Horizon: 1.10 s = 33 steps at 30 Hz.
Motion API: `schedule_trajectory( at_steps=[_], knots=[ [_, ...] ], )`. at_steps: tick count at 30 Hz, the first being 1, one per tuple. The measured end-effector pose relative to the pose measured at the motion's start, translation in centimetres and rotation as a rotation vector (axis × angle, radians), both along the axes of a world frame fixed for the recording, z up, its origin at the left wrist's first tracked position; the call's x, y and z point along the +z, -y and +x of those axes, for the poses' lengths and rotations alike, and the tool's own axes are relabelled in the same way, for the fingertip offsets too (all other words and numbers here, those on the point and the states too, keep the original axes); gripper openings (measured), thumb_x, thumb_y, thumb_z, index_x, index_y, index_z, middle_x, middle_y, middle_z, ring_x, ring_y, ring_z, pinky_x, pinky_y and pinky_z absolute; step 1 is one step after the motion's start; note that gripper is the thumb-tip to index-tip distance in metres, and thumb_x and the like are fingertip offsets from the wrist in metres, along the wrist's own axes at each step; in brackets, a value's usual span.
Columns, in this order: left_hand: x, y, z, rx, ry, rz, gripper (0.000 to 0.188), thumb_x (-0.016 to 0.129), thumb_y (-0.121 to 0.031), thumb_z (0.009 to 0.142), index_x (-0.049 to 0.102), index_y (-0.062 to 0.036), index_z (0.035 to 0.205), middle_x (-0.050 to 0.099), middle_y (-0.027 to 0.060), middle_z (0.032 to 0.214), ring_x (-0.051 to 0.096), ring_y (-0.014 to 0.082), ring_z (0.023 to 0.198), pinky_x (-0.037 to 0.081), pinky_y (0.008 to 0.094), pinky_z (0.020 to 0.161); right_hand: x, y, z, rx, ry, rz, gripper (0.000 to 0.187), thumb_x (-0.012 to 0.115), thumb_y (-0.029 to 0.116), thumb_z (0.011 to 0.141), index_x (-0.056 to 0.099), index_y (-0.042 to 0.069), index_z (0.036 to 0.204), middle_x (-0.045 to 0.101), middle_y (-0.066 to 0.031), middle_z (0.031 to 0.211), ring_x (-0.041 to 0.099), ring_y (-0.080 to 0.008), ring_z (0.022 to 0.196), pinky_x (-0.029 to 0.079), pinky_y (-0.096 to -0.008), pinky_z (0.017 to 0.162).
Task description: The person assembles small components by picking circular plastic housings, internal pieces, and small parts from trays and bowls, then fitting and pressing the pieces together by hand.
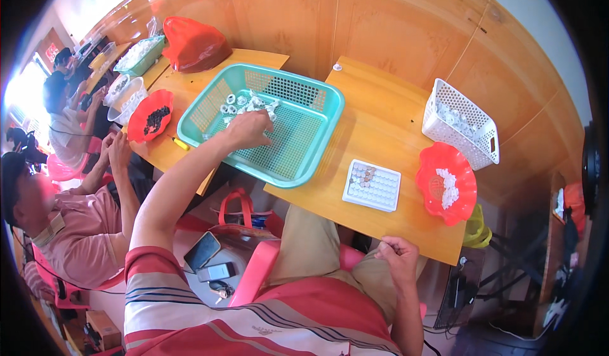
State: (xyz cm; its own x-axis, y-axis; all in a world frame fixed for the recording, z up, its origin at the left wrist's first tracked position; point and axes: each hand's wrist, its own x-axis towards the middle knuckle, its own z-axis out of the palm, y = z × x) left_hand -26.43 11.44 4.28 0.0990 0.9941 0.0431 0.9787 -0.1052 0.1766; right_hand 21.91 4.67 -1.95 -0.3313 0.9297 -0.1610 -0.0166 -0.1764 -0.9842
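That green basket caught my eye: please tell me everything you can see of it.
The green basket looks plastic: rectangular, with rounded corners, a smooth rim and holes through floor and walls. It stands upright, seemingly bridging the gap between two wooden tables. Small white pieces, some ring-shaped, lie toward its far left; much of the holed floor shows. The left hand reaches in over it; I cannot tell whether the grip touches the basket.

Of 2 wooden tables, the left table (188,96) carries a red bag (193,45), a red dish (137,125) and a yellow tool (181,144). The right table (371,118) holds a white tray (396,192), 1 scalloped red plate (468,192) and a white basket (449,138). A teal basket (330,120) sits across both.
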Motion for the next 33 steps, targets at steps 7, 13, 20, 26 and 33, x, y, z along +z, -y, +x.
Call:
schedule_trajectory(
  at_steps=[7, 13, 20, 26, 33],
  knots=[
    [-0.9, 0.3, -0.5, 0.036, -0.185, -0.149, 0.019, 0.059, -0.009, 0.074, 0.073, -0.0080, 0.087, 0.069, 0.0171, 0.083, 0.067, 0.0352, 0.082, 0.052, 0.0453, 0.075, 0.9, -0.1, -1.1, 0.041, 0.011, 0.003, 0.013, 0.064, 0.001, 0.088, 0.065, -0.005, 0.100, 0.067, -0.0076, 0.081, 0.065, -0.0126, 0.067, 0.055, -0.0250, 0.065],
    [0.3, 1.3, 0.8, -0.027, 0.171, 0.110, 0.018, 0.061, -0.009, 0.079, 0.071, -0.0057, 0.093, 0.068, 0.0170, 0.089, 0.064, 0.0343, 0.089, 0.051, 0.0443, 0.078, 1.6, -1.1, -0.2, -0.015, -0.030, 0.051, 0.013, 0.064, 0.003, 0.087, 0.068, -0.004, 0.098, 0.067, -0.0054, 0.081, 0.064, -0.0103, 0.068, 0.053, -0.0241, 0.064],
    [4.5, 4.7, 9.1, 0.101, 0.854, 0.266, 0.015, 0.067, -0.003, 0.087, 0.068, 0.0013, 0.101, 0.068, 0.0067, 0.095, 0.063, 0.0140, 0.089, 0.051, 0.0262, 0.077, 4.1, -3.4, -0.9, -0.052, 0.077, 0.172, 0.013, 0.064, 0.006, 0.089, 0.068, -0.002, 0.098, 0.065, -0.0007, 0.080, 0.058, -0.0053, 0.067, 0.047, -0.0210, 0.061],
    [3.3, 7.8, 16.3, 0.064, 1.314, 0.296, 0.019, 0.071, 0.006, 0.081, 0.070, 0.0003, 0.099, 0.064, 0.0075, 0.105, 0.063, 0.0130, 0.095, 0.052, 0.0238, 0.082, 5.0, -5.1, -4.0, 0.005, 0.135, 0.278, 0.015, 0.065, 0.008, 0.089, 0.067, -0.003, 0.099, 0.064, 0.0007, 0.079, 0.056, -0.0040, 0.069, 0.046, -0.0207, 0.062],
    [-0.7, 9.7, 21.1, 0.023, 1.637, 0.153, 0.020, 0.068, 0.010, 0.081, 0.069, 0.0030, 0.099, 0.056, 0.0140, 0.123, 0.062, 0.0156, 0.104, 0.054, 0.0248, 0.087, 5.2, -6.3, -6.0, 0.067, 0.166, 0.348, 0.017, 0.066, 0.010, 0.088, 0.067, -0.004, 0.098, 0.067, -0.0034, 0.080, 0.059, -0.0058, 0.072, 0.048, -0.0229, 0.064]
  ],
)
